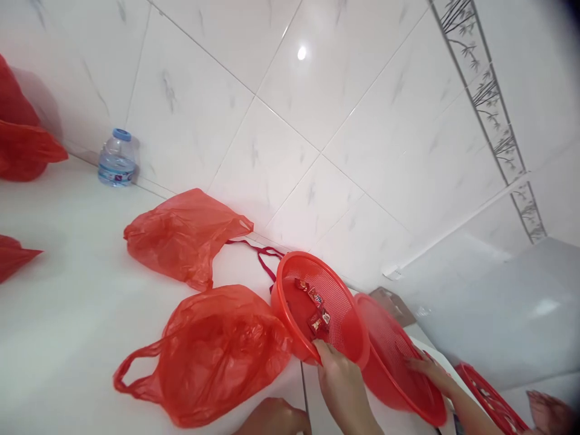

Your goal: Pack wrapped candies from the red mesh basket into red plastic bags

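My left hand [274,417] is curled closed at the bottom edge, partly cut off. What it holds, if anything, is hidden. Just above it lies a red plastic carrier bag [217,356], its mouth towards the basket and one handle loop stretched left. My right hand [342,377] grips the near rim of a red perforated plastic basket [351,329]. That basket is tilted and touches the bag. Several small red packets [318,323] lie inside it. To the right, another person's hand [426,368], blurred, is over a second red basket [380,338].
Another red bag [181,235] lies behind, with a dark red strap [265,249] beside it. A water bottle [116,158] stands by the tiled wall [217,90]. More red bags [22,139] are at far left. A further hand [550,414] and a red tray [487,396] show at right.
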`<state>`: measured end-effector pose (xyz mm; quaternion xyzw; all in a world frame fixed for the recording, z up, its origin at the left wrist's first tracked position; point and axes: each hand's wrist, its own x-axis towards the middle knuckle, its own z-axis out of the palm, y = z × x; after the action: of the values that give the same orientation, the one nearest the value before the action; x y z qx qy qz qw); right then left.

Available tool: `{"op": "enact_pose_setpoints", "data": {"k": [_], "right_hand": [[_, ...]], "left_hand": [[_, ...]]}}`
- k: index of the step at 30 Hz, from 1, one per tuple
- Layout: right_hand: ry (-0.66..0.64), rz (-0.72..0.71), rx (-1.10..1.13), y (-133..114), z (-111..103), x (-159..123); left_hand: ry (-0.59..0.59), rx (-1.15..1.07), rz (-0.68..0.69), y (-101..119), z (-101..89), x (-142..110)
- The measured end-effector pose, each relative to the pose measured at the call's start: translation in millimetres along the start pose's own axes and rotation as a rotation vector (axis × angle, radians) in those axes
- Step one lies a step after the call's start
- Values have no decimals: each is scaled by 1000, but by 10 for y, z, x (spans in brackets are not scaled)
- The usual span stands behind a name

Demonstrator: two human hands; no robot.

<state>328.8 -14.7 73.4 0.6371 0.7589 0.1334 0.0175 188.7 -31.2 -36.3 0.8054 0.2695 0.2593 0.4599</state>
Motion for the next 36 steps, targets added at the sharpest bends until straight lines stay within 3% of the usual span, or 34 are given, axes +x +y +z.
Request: {"op": "enact_pose_setpoints", "data": {"k": [6, 11, 15, 21, 27, 30, 33, 36], "right_hand": [[120, 96, 11, -99, 126, -271], [167, 191, 29, -179, 120, -495], [158, 184, 83, -115, 59, -778], [141, 228, 102, 20, 136, -1216], [157, 222, 60, 88, 242, -1431], [165, 206, 65, 169, 193, -1476], [174, 172, 170, 300, 114, -1544], [154, 208, 306, 489, 85, -1611]], "left_hand": [[240, 267, 141, 158, 18, -17], [441, 551, 401, 295, -37, -231], [517, 633, 420, 303, -272, -494], [690, 758, 416, 148, -790, -933], [1117, 995, 278, 22, -1145, -1311], [1268, 956, 107, 11, -1263, -1404], [1307, 748, -176, -1, -1357, -1445], [1224, 390, -441, -28, -1425, -1459]]}}
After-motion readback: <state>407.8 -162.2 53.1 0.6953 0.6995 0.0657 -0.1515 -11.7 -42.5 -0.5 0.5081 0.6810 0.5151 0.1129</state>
